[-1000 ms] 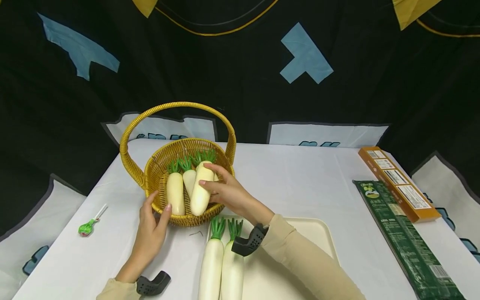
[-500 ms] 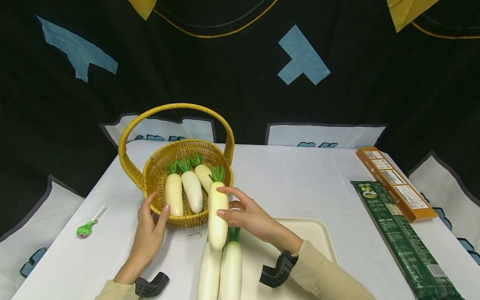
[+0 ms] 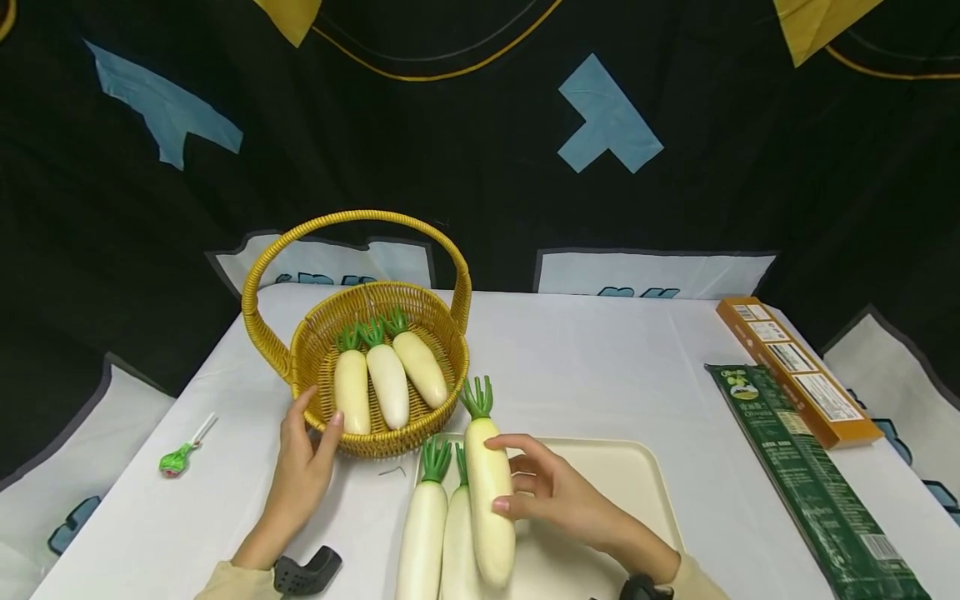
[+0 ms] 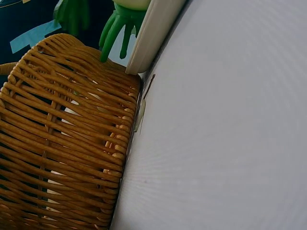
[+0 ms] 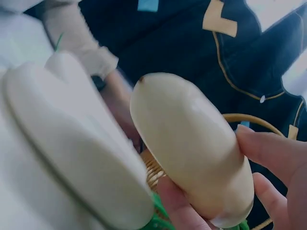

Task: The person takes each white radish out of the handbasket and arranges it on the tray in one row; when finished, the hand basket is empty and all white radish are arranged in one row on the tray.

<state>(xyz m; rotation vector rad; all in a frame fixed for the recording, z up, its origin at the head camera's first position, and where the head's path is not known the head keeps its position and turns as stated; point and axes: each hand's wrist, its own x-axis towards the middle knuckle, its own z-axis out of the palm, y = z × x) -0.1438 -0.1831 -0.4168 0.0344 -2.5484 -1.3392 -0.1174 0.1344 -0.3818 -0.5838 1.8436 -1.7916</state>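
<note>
Radish [image 3: 491, 500] is pinched in the right hand [image 3: 558, 496], thumb and fingers curled on it, lower centre of the frame, over the tray [image 3: 632, 475]. Basket [image 3: 378, 445] left of centre is touched at the rim by the left hand [image 3: 302, 462], fingers spread pretty loosely.

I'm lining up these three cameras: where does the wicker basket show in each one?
Head: the wicker basket stands left of centre, its handle arching above.
Left wrist: its woven wall fills most of the left side.
Right wrist: mostly hidden behind the held radish; a bit of weave shows near the middle, the handle at right.
Shared landmark: the dark backdrop, visible in all three.
</note>
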